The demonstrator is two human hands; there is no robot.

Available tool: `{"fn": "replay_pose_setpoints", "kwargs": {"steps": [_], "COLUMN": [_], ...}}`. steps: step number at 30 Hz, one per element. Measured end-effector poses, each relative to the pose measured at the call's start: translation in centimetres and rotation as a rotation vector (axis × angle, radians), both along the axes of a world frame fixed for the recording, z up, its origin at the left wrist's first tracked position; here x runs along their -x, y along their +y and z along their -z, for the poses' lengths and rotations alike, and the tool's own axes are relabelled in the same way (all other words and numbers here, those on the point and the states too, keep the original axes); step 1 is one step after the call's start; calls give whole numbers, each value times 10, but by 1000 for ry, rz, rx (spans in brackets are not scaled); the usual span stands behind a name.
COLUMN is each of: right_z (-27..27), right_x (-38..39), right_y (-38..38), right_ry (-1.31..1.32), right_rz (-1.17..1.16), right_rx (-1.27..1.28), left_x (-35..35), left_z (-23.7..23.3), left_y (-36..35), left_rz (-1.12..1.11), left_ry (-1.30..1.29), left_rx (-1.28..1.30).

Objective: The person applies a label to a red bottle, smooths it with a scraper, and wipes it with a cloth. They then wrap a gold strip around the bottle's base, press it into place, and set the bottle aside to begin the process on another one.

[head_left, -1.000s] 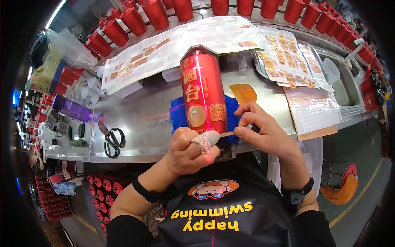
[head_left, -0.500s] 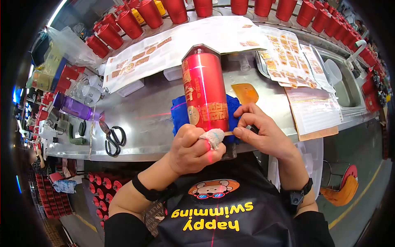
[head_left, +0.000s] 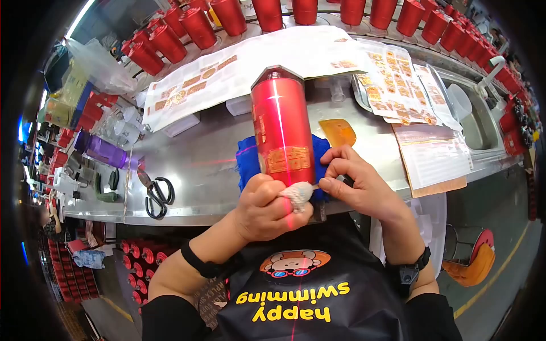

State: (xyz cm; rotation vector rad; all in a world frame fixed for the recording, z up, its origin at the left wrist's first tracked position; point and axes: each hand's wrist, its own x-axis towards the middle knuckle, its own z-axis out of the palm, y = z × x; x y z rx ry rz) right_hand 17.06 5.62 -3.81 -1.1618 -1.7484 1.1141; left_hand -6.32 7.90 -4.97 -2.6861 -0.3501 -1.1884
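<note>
A red metal canister (head_left: 283,125) with gold decals lies lengthwise in front of me, its far end against a dark angular piece (head_left: 277,72). Beneath it a blue cloth (head_left: 247,162) shows on both sides. My left hand (head_left: 267,207) is closed round the near end of the canister, which its fingers hide. White knitted fabric (head_left: 298,196) covers one digit of that hand. Beside the near right edge, my right hand (head_left: 355,182) pinches a thin tan piece, mostly hidden by the fingertips. An amber scraper-like sheet (head_left: 338,132) lies beyond my right hand.
Black-handled scissors (head_left: 156,193) and a purple bottle (head_left: 101,149) are on the left of the metal bench (head_left: 199,170). White decal sheets (head_left: 227,71) spread across the back, with more sheets (head_left: 398,79) at right near a sink (head_left: 483,122). Red canisters (head_left: 230,17) line the far side.
The canister has turned about its length, its gold decals shifting left and partly out of sight. The canisters at the back have moved right. Both hands stay nearly in place.
</note>
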Motion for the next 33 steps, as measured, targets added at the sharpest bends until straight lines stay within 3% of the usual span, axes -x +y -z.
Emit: {"fn": "replay_pose_setpoints", "kwargs": {"steps": [4,10,16,22,28,33], "right_z": [-1,1,1,0,3,0], "right_x": [0,2,1,2,1,2], "right_y": [0,2,0,0,0,0], "right_ry": [-17,-25,-29,-23,-23,-18], "right_rz": [-14,-6,-19,-19,-13,-17], "right_rx": [-10,-30,9,29,2,40], "left_x": [8,2,8,-3,7,-2], "left_z": [12,-3,7,-9,9,-3], "left_y": [-7,-5,-9,-6,-8,-8], "left_rz": [-72,-39,-107,-49,-98,-78], "left_ry": [-128,54,-54,82,-69,11], "left_rx": [121,28,105,-21,109,47]}}
